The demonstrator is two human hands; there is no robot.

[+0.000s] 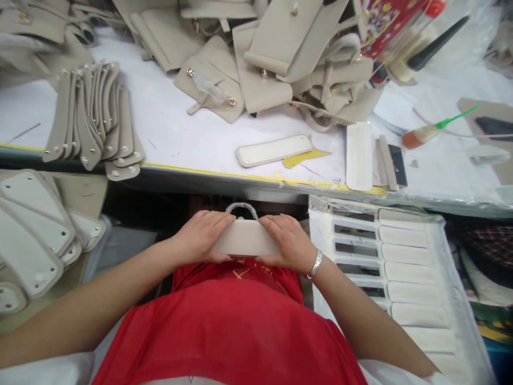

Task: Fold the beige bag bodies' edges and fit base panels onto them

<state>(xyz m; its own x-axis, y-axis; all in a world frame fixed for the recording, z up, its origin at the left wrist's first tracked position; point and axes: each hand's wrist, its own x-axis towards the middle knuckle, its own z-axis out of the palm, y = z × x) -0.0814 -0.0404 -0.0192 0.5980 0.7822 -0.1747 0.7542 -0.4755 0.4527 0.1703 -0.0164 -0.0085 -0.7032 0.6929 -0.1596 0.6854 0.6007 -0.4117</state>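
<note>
Clock positions taken from the held piece, with 12 toward the table. A beige, boxy, leather-like bag [247, 238] with a clear-wrapped arched handle [241, 205] sat at centre, above the lap, near the table's yellow-taped front edge [224, 173]. The left hand [202, 235] gripped its 9 o'clock end, fingers pressed together over the far side, thumb along the near edge; the right hand [290, 240] pinched the 3 o'clock end similarly, fingers slightly fanned. Toward 12, white table surface [180, 144] showed between a bundle of taupe, studded straps [90, 149] at 10 and a cream, rounded rectangular panel [274, 151] just past 12. Sideways room was bounded by a white slatted rack [323, 227] just past 3 and stacked white, round-ended panels [36, 227] at 9. Yellow lettering on the red cloth apron [236, 326], at 6, was partly covered, unreadable. A printed red package [390, 24] between 1 and 2 bore coloured figures, text unclear.
</note>
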